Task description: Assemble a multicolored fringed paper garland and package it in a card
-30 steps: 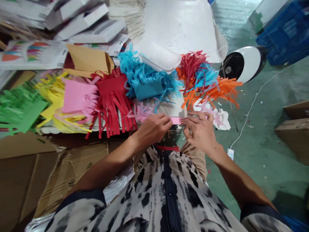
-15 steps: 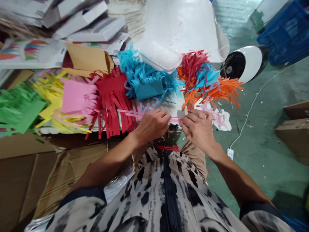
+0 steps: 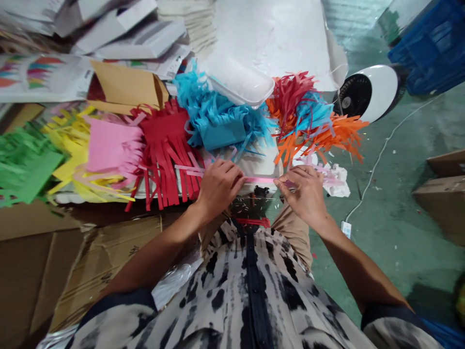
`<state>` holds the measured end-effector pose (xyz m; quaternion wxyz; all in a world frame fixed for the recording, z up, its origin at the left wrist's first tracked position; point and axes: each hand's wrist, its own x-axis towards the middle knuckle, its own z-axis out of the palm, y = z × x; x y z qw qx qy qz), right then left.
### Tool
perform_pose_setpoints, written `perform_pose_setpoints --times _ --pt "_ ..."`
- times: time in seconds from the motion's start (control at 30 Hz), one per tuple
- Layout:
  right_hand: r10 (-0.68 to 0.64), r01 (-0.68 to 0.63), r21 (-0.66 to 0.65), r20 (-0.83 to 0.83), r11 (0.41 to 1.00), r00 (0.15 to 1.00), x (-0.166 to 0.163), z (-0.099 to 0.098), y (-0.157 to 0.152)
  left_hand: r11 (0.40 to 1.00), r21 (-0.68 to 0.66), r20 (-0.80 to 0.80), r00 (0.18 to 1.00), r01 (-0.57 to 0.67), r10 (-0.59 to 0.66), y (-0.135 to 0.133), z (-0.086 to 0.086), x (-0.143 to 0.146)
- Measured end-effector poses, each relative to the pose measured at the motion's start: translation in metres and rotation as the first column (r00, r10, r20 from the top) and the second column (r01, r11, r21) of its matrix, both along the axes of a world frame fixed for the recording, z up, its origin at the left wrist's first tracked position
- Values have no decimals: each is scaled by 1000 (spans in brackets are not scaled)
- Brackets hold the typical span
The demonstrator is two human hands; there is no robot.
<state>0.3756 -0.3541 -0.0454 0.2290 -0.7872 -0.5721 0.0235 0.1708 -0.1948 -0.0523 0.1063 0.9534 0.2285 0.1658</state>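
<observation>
A narrow pink paper tassel (image 3: 259, 180) is stretched level between my two hands at the table's front edge. My left hand (image 3: 221, 183) is closed on its left part, with cut pink strips sticking out past the knuckles. On the right part, my right hand (image 3: 302, 189) pinches it between thumb and fingers, and more pink fringe shows beyond. Just behind my hands lie fringed blue paper (image 3: 223, 133) and fringed red paper (image 3: 167, 145). Orange fringed paper (image 3: 339, 135) is behind my right hand.
Pink (image 3: 114, 145), yellow and green fringed paper (image 3: 29, 165) line the table's left. A white plastic tray (image 3: 241, 85) rests on the blue paper. White boxes (image 3: 141, 41) are piled at the back left. A fan (image 3: 374, 92) stands at right; a cable (image 3: 379, 155) crosses the floor.
My hands have moved apart, the left one shifting left, so a longer stretch of the pink tassel shows between them. The view has shifted slightly.
</observation>
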Motion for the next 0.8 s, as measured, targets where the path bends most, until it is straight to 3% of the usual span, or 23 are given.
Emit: perform_pose_setpoints --times 0.3,0.4,0.5,0.6,0.67,0.8 --pt "-37 44 -146 51 988 998 -3 6 11 999 -11 -155 987 -48 46 4 12 9" --pt "-11 31 -170 119 985 993 -3 11 16 1000 1 -123 992 -28 28 5 14 11" --pt "74 -45 -143 206 989 976 -9 12 16 993 47 -3 994 110 -110 -1 10 16" --pt "198 -165 -147 250 975 948 -17 6 8 945 142 14 954 296 -301 -10 0 18" --pt "204 -173 -135 265 976 943 -18 0 -1 930 193 -16 948 314 -317 -11 -7 12" --pt "170 -152 -84 290 985 942 -8 -7 -18 936 264 46 967 231 -251 6 -13 -19"
